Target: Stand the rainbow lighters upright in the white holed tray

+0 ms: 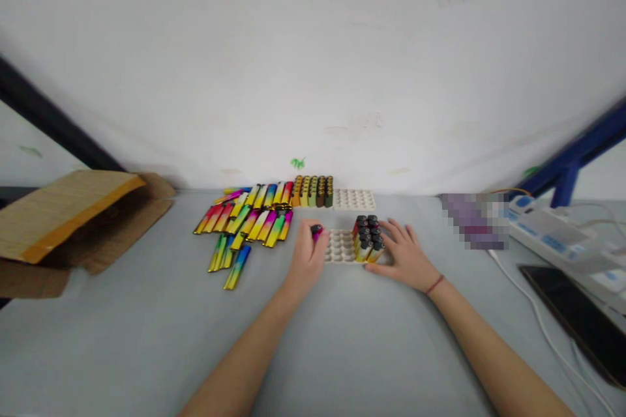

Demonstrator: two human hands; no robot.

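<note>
My left hand (306,257) pinches a lighter with a black top and magenta body (317,232), just off the left edge of a white tray (339,246) with round hollows. Several lighters (368,239) with black tops stand upright in two columns on the tray's right side. Around their right side my right hand (403,257) lies with fingers spread, thumb near the tray's front edge; whether it presses on the lighters or the tray I cannot tell. To the left lies a loose pile of colour-gradient lighters (252,218) with gold ends.
Behind the tray stand a block of upright gold-topped pieces (313,191) and another white tray (355,199). An open cardboard box (73,221) sits far left. On the right are a power strip (562,241), a dark phone (577,319), a white cable (533,306) and a blurred-out item (476,221).
</note>
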